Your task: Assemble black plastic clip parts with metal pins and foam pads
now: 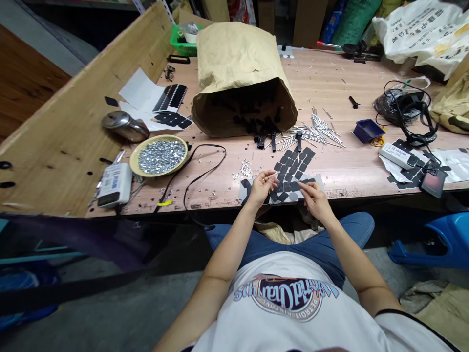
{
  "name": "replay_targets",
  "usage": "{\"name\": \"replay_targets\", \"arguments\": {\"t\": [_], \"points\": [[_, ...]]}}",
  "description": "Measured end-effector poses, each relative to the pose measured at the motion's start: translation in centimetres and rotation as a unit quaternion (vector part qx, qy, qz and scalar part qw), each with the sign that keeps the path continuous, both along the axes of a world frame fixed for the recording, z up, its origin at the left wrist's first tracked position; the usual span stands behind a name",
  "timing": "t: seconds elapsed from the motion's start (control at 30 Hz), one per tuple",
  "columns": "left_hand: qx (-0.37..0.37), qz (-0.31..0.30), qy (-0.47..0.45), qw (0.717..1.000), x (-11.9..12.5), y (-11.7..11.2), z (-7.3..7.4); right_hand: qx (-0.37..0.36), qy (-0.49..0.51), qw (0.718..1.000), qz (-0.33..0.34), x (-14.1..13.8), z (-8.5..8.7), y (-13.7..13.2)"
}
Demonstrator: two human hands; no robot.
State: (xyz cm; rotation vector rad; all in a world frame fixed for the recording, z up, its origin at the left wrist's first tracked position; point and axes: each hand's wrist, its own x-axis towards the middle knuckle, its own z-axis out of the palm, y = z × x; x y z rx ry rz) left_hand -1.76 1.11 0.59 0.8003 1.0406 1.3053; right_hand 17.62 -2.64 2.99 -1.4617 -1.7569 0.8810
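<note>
A white backing sheet (282,193) with rows of dark grey rubbery pads lies at the table's front edge, and more dark pads (293,164) spread beyond it towards the back. My left hand (261,188) hovers over the sheet's left part with its fingers curled together. Whether those fingers pinch a small piece is too hard to see. My right hand (314,200) rests its fingertips on the pads at the sheet's right part. A small heap of silver studs (245,168) lies just beyond my left hand.
A tipped brown paper sack (242,78) spills black parts beside loose metal pins (315,132). A plate of silver studs (159,155), a white power adapter (115,185), a blue tray (367,130), a phone (433,182) and black cables share the table. A raised wooden board (84,117) runs along its left side.
</note>
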Motion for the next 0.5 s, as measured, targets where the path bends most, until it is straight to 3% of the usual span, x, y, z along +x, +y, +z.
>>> {"name": "replay_targets", "arguments": {"t": [0.1, 0.17, 0.23, 0.37, 0.5], "points": [[-0.003, 0.038, 0.034, 0.999, -0.4, 0.1, -0.3, 0.035, -0.165, 0.983, -0.077, 0.9, -1.4, -0.5], [0.002, 0.051, 0.050, 0.997, -0.5, 0.1, -0.2, 0.017, -0.225, 0.973, -0.040, 0.7, -2.1, -1.0], [0.010, 0.062, 0.060, 0.996, -0.5, 0.2, 0.0, 0.004, -0.251, 0.968, -0.006, 0.4, -2.5, -1.4], [0.023, 0.089, 0.073, 0.993, -0.4, 0.1, 0.4, 0.010, -0.272, 0.957, -0.099, 0.2, -2.5, -1.5], [0.024, 0.087, 0.076, 0.993, -0.3, 0.0, 0.6, 0.005, -0.244, 0.970, -0.009, -0.3, -2.7, -1.7]]}}
